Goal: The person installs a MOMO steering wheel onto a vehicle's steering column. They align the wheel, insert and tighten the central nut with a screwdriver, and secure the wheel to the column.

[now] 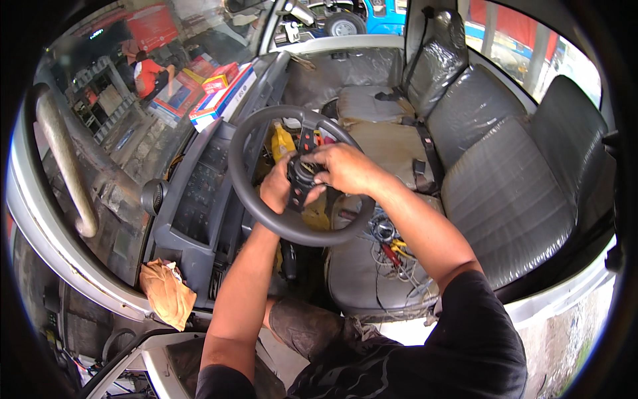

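Note:
Both hands are at the centre of a dark grey steering wheel (240, 174). From the near left side, my left hand (276, 186) wraps round the hub (305, 171), its fingertips showing beneath it. My right hand (345, 167) reaches in from the right, fingers and thumb curled closed over the top of the hub. The hub's middle looks uncovered, with dark perforated spokes running up and down from it. Whether a small part sits between my right fingers is hidden. A yellow bottle-like container (282, 142) shows behind the wheel.
Pliers (392, 258), wires and cable lie on the front seat (362, 286). A crumpled brown paper bag (167, 292) rests at the dashboard's near end. Boxes (222, 98) sit by the windscreen. Outside, a person in red (147, 74) is visible through the glass.

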Motion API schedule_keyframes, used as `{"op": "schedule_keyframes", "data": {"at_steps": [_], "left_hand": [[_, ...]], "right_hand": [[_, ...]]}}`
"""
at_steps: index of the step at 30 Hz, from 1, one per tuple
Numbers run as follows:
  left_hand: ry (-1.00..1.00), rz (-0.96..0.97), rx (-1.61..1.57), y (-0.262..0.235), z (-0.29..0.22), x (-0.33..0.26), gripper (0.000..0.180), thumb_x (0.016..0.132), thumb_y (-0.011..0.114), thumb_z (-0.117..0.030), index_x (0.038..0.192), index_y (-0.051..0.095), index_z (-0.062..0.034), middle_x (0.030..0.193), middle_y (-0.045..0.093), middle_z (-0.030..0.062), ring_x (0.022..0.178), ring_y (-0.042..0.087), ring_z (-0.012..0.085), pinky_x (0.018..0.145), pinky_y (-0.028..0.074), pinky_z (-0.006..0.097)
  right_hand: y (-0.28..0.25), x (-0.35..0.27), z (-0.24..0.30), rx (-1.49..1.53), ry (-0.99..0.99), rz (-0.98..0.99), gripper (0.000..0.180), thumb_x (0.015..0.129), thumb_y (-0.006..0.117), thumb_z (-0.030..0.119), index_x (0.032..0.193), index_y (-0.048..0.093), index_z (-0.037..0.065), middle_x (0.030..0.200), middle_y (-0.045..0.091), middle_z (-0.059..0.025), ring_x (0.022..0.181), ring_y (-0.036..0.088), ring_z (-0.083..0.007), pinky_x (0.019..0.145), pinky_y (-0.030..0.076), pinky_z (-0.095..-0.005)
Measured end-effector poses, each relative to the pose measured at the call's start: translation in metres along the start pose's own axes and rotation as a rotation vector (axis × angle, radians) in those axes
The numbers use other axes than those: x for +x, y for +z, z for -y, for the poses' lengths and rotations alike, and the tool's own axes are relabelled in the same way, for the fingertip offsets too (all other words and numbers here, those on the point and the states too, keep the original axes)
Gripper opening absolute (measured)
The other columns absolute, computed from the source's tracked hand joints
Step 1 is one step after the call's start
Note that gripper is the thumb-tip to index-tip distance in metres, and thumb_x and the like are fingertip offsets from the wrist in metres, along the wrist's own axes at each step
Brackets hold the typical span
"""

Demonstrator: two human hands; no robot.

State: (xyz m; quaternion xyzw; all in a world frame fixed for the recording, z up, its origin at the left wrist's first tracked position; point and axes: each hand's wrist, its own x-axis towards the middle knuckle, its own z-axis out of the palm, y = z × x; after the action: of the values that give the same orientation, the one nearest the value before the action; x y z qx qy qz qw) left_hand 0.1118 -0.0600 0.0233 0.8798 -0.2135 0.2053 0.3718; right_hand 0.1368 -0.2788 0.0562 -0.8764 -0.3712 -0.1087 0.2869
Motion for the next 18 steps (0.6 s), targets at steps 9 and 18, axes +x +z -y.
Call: {"op": "schedule_keyframes", "data": {"at_steps": [9,18], "left_hand": [[-0.155,0.003,0.152,0.007,-0.004,-0.006,0.112,0.070,0.106,-0.032,0.152,0.035,-0.0014,0.134,0.071,0.0237,0.122,0.075,0.0364,0.106,0.059,0.045],[-0.073,0.172,0.091,-0.013,0.005,0.013,0.107,0.071,0.101,-0.021,0.160,0.048,0.0050,0.151,0.065,0.0279,0.143,0.064,0.0388,0.122,0.048,0.047]], "right_hand": [[-0.005,0.003,-0.020,0.121,-0.207,0.000,0.048,0.088,0.075,-0.004,0.136,0.074,-0.002,0.139,0.073,-0.0212,0.097,0.082,-0.0330,0.087,0.066,-0.0450],[-0.011,0.005,-0.027,0.115,-0.214,0.057,0.049,0.091,0.077,0.006,0.139,0.073,0.004,0.138,0.072,-0.0196,0.116,0.075,-0.0376,0.100,0.062,-0.0457]]}}
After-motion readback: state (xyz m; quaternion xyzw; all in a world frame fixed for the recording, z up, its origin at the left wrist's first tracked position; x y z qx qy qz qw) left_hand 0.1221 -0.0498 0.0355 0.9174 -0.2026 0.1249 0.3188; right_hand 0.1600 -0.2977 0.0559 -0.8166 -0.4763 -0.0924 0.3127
